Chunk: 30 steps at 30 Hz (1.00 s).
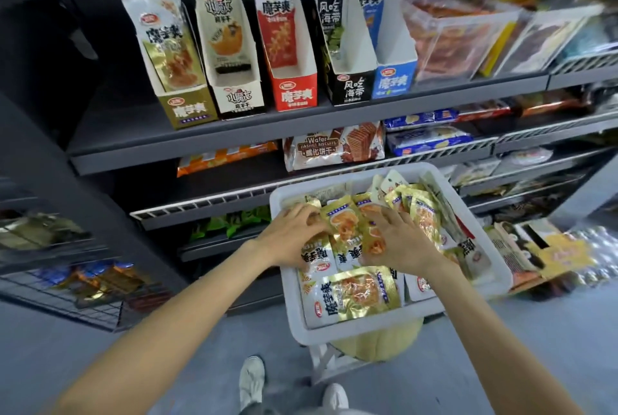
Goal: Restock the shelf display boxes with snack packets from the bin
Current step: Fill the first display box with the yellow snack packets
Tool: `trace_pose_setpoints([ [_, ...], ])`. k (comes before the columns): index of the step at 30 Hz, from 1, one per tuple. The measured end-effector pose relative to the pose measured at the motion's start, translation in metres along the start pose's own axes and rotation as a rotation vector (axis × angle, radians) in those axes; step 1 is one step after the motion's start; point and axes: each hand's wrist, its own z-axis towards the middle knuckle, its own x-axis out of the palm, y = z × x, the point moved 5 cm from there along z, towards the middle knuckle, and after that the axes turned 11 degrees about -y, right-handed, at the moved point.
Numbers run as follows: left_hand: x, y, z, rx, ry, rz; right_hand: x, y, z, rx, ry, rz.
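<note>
A white bin (468,311) stands in front of the shelves, filled with several gold and white snack packets (359,296). Both my hands are inside it. My left hand (294,234) rests on the packets at the bin's left side, fingers spread and bent onto a gold packet (344,225). My right hand (399,244) lies on the same cluster from the right, fingers spread over the packets. On the upper shelf stand several open display boxes: gold (189,108), white (240,98), red (296,93), black (354,87) and blue (394,80), each holding packets.
Clear plastic boxes of snacks (461,37) fill the upper shelf to the right. Wafer biscuits (334,147) and other packs lie on the lower shelves. The bin sits on a stool (378,344). A wire rack (67,284) stands at left; my shoes (252,381) are on the grey floor.
</note>
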Motion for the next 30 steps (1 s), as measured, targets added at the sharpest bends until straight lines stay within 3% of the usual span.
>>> trace_pose_setpoints([
  [4,0.005,-0.004,0.001,0.124,-0.034,0.079,-0.016,0.012,-0.005,-0.205,-0.203,0.091],
  [6,0.004,-0.005,0.003,0.145,-0.057,0.079,-0.016,0.021,-0.01,-0.286,-0.148,0.125],
  [9,-0.002,0.0,0.009,0.123,-0.128,0.048,0.001,0.038,-0.018,-0.363,0.008,-0.024],
  [13,-0.017,0.005,0.014,0.123,-0.259,0.004,0.019,0.054,-0.023,-0.439,-0.005,-0.083],
  [16,-0.036,0.01,0.012,0.049,-0.395,-0.096,0.008,0.048,-0.023,-0.336,0.022,0.216],
  [19,-0.062,0.029,0.003,-0.182,-0.658,-0.44,-0.017,0.029,-0.02,-0.161,-0.078,0.416],
  [22,-0.076,0.049,-0.008,-0.436,-0.818,-0.783,-0.036,0.01,-0.017,0.089,-0.21,0.72],
  [25,-0.08,0.061,-0.015,-0.557,-0.834,-0.968,-0.039,0.004,-0.014,0.276,-0.273,1.089],
  [30,-0.082,0.074,-0.029,-0.642,-0.823,-1.125,-0.049,0.019,-0.008,0.307,-0.287,1.349],
])
